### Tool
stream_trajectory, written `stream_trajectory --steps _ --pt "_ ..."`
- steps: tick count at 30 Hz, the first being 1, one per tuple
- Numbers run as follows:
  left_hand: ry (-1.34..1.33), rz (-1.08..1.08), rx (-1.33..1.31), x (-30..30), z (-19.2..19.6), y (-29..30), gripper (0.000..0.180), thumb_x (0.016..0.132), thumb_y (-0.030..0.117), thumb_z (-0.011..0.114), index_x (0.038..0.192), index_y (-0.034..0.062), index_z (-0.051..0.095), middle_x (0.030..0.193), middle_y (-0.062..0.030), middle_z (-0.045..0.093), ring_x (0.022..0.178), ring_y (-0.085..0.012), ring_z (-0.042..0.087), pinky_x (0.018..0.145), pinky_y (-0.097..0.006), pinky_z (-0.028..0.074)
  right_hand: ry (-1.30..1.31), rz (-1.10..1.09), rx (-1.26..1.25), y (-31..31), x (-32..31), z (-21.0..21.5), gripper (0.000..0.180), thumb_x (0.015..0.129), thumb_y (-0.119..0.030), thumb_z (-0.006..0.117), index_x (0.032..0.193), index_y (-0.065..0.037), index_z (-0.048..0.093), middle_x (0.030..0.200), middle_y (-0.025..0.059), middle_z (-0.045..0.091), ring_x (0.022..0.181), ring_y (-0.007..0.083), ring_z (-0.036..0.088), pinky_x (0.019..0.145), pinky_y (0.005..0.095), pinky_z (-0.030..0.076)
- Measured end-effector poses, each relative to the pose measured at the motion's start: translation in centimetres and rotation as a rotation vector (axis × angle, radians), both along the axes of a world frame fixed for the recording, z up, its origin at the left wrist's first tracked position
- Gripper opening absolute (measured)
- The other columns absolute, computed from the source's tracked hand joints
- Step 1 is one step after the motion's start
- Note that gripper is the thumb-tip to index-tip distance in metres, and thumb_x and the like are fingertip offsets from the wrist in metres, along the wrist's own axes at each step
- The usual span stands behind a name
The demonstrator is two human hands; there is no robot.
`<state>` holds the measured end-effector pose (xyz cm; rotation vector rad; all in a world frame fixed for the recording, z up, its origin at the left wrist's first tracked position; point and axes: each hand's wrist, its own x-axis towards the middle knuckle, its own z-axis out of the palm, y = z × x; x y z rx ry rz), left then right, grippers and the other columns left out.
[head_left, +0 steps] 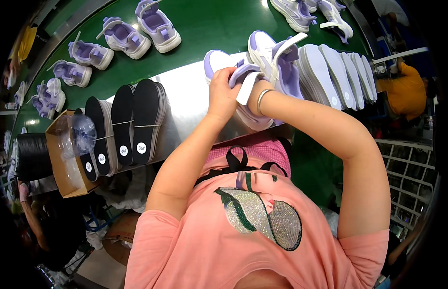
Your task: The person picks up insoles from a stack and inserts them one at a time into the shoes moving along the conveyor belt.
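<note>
A white and lilac sneaker (pixel 216 61) lies in front of me on the metal worktop, its toe pointing away. My left hand (pixel 223 94) is closed on the sneaker's lilac tongue, beside the loose white strap (pixel 247 89). My right hand (pixel 259 90), with a bangle at its wrist, reaches down into the shoe opening. Its fingers are hidden inside, so I cannot see whether they hold anything. Close on the right lies a second matching sneaker (pixel 262 47), its strap undone.
Bundled black insoles (pixel 122 123) stand at the left, beside a cardboard box (pixel 65 166) with clear plastic in it. Pale insoles (pixel 325 72) are lined up at the right. More sneakers (pixel 123 38) sit on the green conveyor (pixel 200 24). Another person in orange (pixel 408 91) is at the far right.
</note>
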<state>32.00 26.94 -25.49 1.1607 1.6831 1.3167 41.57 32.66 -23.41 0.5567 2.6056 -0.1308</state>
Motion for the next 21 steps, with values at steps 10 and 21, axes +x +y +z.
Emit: stream_trajectory --steps 10,21 --pt "0.035 0.023 -0.013 0.1 0.1 0.0 0.029 0.069 0.005 0.059 0.097 -0.0027 0.056 0.095 -0.0186 0.055 0.090 -0.0326 0.053 0.082 -0.036 0.042 -0.310 -0.128 -0.445 -0.3 3.4 6.4 0.028 0.072 -0.023 0.052 0.089 -0.003 0.060 0.084 0.0162 0.063 0.083 0.0322 0.060 0.077 0.0418 0.043" --pt "-0.399 0.057 0.080 -0.8 -1.5 -3.6 0.033 0.072 0.004 0.062 0.103 0.0024 0.052 0.096 -0.0120 0.054 0.091 -0.0237 0.054 0.079 -0.030 0.043 0.436 -0.219 -0.472 -0.8 4.4 10.5 0.027 0.082 -0.023 0.051 0.102 -0.005 0.056 0.081 0.0115 0.063 0.079 0.0269 0.059 0.086 0.0412 0.035"
